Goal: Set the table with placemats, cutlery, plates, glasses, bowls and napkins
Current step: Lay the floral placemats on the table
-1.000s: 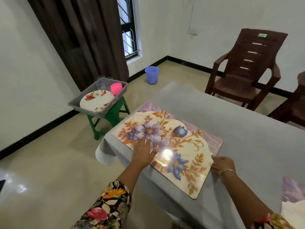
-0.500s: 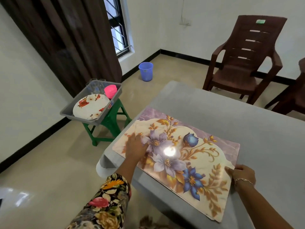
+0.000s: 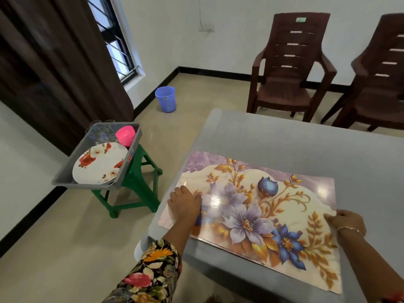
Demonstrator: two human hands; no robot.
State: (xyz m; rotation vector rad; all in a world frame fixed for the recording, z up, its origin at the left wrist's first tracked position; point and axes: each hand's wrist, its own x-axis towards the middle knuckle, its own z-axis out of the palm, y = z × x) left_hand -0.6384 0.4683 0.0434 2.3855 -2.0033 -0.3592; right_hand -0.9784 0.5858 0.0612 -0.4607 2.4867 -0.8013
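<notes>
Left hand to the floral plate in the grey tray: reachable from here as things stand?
Probably yes, with a stretch. The left hand lies flat on the placemat at the table's left edge; the plate sits uncovered in the grey tray on the green stool, with only open floor between.

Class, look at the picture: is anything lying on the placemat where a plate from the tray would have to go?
Only the person's own hands. The left hand rests flat on the placemat near its left end; the right hand is at its right edge. The plates sit in the grey tray.
</notes>
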